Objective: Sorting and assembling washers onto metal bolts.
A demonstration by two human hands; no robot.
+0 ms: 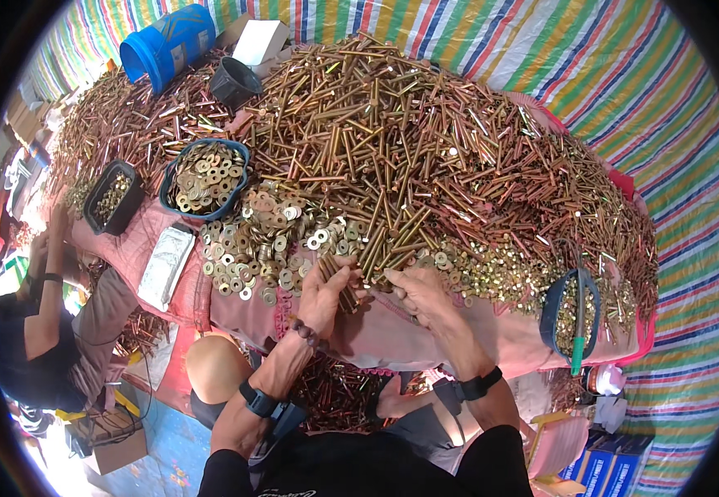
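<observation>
Gripping a small bundle of bolts, the left hand is closing around them at the worktop edge, just below the washers. The right hand is resting fingers-down beside it, against the big bolt heap; whether it is pinching anything, cannot tell. Risk: the bundle is sitting loosely, so bolts could be slipping over the edge, or the heap sliding onto the hands.
</observation>
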